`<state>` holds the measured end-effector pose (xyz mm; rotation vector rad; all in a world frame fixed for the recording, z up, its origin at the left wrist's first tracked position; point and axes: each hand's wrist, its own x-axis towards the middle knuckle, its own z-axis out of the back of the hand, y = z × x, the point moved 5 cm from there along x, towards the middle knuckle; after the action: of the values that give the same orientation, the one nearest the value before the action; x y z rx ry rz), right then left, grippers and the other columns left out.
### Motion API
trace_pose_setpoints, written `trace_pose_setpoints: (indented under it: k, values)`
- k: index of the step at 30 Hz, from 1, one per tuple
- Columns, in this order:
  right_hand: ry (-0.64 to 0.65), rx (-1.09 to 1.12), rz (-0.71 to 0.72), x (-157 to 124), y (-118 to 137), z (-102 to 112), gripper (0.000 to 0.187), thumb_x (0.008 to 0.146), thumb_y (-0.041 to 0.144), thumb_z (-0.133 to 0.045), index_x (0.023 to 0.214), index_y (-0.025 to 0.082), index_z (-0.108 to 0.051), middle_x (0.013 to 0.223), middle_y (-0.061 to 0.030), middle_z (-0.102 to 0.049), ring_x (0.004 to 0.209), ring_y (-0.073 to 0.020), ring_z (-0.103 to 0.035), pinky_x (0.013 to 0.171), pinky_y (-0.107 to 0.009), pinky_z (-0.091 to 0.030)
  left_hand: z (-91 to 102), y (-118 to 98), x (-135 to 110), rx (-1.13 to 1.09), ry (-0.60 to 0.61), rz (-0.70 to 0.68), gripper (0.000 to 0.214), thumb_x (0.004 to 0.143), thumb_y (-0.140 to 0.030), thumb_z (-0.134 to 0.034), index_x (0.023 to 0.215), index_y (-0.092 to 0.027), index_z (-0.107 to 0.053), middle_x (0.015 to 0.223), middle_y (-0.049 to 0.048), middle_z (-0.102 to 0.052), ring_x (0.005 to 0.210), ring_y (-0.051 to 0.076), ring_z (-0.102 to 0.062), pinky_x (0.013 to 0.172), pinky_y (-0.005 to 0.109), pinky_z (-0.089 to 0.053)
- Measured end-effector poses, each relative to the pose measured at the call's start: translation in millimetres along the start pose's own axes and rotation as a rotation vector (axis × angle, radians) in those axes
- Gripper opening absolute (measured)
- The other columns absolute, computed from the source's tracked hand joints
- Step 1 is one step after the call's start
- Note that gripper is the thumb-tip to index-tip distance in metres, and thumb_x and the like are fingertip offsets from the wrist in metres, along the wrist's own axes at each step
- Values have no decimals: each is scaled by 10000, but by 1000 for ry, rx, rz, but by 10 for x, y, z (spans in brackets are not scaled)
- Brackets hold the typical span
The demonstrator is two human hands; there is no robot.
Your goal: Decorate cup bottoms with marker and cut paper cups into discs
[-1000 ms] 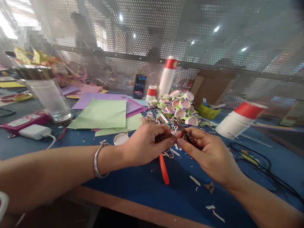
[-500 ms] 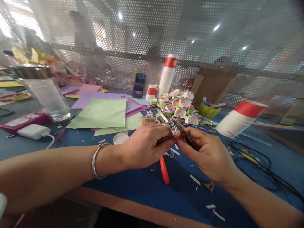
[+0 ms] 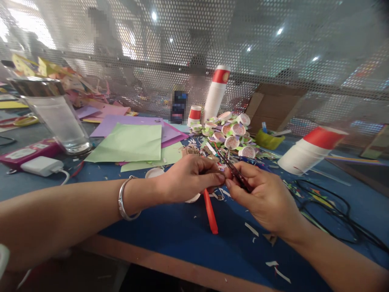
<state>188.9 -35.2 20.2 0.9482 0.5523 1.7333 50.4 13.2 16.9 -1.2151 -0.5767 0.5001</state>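
My right hand (image 3: 261,194) is closed round dark scissors (image 3: 238,175), whose narrow end points up and away over the paper scraps. My left hand (image 3: 191,178), with a silver bangle at the wrist, is closed in a pinch, thumb against the bent fingers. Between its fingertips is a small thin brownish piece, mostly hidden, so its kind does not show. The fingertips of both hands nearly meet. Below them a red-orange pen-like stick (image 3: 210,213) lies on the blue table (image 3: 170,239). White discs (image 3: 154,173) lie partly behind and under my left hand.
Behind my hands is a heap of decorated paper-cup bottoms (image 3: 232,136), beside a tall cup stack (image 3: 215,93). Another cup stack (image 3: 310,150) leans at right, near a black cable (image 3: 334,211). Coloured paper (image 3: 133,142), a glass bottle (image 3: 60,117) and a white charger (image 3: 42,165) are at left.
My left hand has shifted slightly, and the brown piece in it shows less. The scissors have tilted a little in my right hand. The view has moved slightly.
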Motion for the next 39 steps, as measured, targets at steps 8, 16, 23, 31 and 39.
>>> trace_pose_setpoints:
  k: [8, 16, 23, 31, 39]
  values:
    - [26, -26, 67, -80, 51, 19, 64, 874, 189, -586, 823, 219, -563, 623, 65, -500, 521, -81, -437, 483, -186, -378, -59, 26, -15, -366, 63, 182, 202, 863, -152, -657, 670, -124, -604, 527, -55, -527, 469, 29, -405, 446, 170, -266]
    - [31, -1, 52, -80, 52, 0, 55, 868, 191, -583, 824, 221, -596, 642, 39, -528, 549, -101, -468, 498, -207, -406, -84, 84, -20, -537, 80, 404, 169, 838, -99, -644, 671, -125, -644, 546, -36, -580, 453, 22, -451, 415, 147, -249]
    - [18, 27, 20, -61, 23, 18, 47, 869, 247, -627, 841, 209, -625, 602, 46, -502, 512, -92, -446, 457, -197, -375, -29, 74, -15, -271, 43, 182, 169, 861, -164, -652, 697, -124, -640, 540, -45, -554, 476, 37, -437, 452, 179, -302]
    - [6, 23, 42, -62, 30, 19, 106, 889, 241, -606, 789, 205, -612, 612, 41, -482, 530, -97, -429, 474, -203, -369, -6, 16, -16, -128, 9, 51, 325, 877, -382, -690, 699, -139, -570, 581, -49, -509, 507, 49, -433, 471, 194, -311]
    - [-7, 13, 16, -79, 42, -26, 117, 852, 206, -597, 739, 208, -566, 601, 48, -453, 527, -97, -401, 475, -214, -349, -73, -26, -39, -22, 4, -47, 330, 877, -410, -689, 713, -161, -547, 589, -70, -425, 536, 58, -333, 485, 202, -268]
